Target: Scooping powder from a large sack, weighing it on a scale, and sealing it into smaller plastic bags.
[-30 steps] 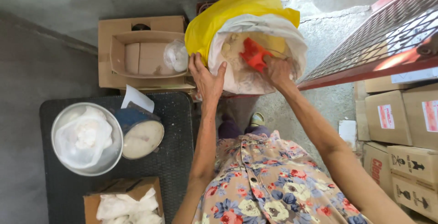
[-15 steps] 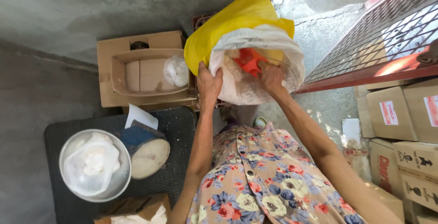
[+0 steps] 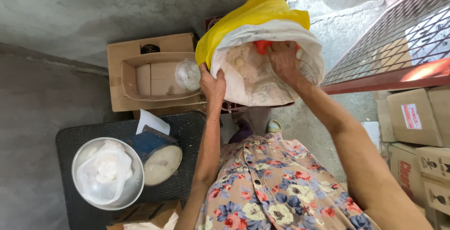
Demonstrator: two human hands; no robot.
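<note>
A large white sack [image 3: 248,77] of pale powder, lined outside with a yellow plastic bag [image 3: 262,12], stands open in front of me. My left hand [image 3: 213,85] grips the sack's near left rim. Inside the sack's mouth, my right hand [image 3: 283,59] is closed on an orange-red scoop [image 3: 261,46], most of which is hidden by the fingers and the powder.
An open cardboard box [image 3: 150,75] with a small knotted plastic bag [image 3: 187,74] sits left of the sack. On a dark mat [image 3: 84,136] lie a metal bowl [image 3: 82,192] holding a plastic bag of white powder and a blue tin [image 3: 157,152]. Cartons [image 3: 417,117] and a red metal gate [image 3: 398,38] stand at right.
My right hand has pushed the orange-red scoop deeper into the sack, so less of it shows. My left hand has stayed on the rim. The view has shifted slightly.
</note>
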